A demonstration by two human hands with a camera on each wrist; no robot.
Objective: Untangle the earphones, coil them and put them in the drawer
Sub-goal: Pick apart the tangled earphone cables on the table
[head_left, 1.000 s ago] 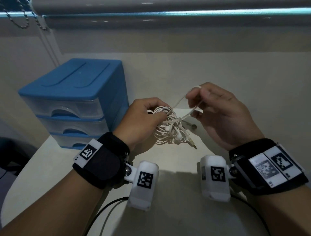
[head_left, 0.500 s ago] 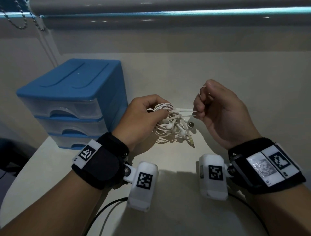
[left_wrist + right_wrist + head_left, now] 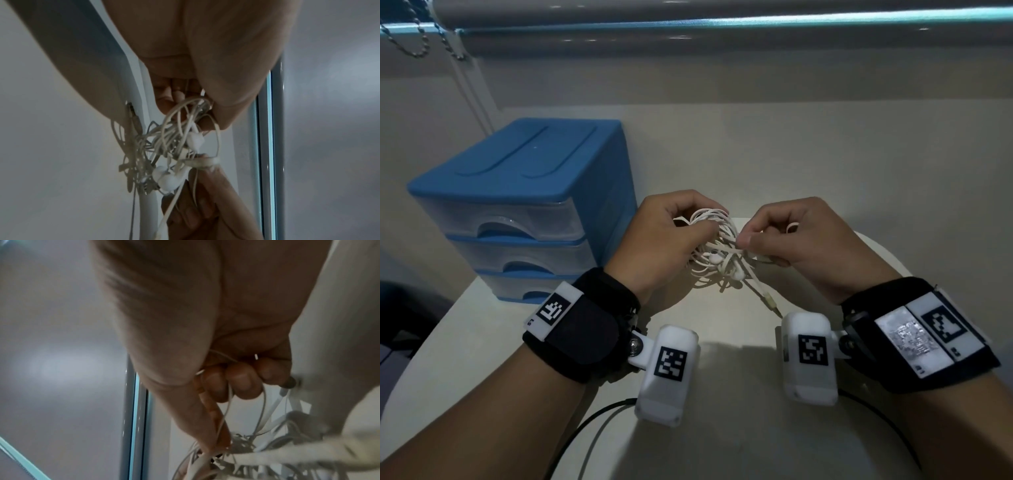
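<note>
A tangled bundle of white earphones (image 3: 717, 255) hangs between both hands above the pale table (image 3: 722, 428). My left hand (image 3: 681, 229) grips the top of the knot, fingers curled over the loops (image 3: 185, 116). My right hand (image 3: 767, 236) pinches a strand at the knot's right side, with cord running under its curled fingers (image 3: 236, 381). The earbuds (image 3: 168, 178) dangle below the tangle. The jack plug (image 3: 770, 301) hangs down toward the table. A blue three-drawer unit (image 3: 517, 212) stands at the left, all drawers shut.
The wall rises right behind the table, with a window blind rail (image 3: 722, 24) and its bead chain (image 3: 417, 44) above. Black cables (image 3: 592, 421) run from the wrist cameras across the near part of the table.
My right hand has come down and left from a raised pull, closing in on the knot. The stretched strand has gone slack. The left hand keeps its grip.
</note>
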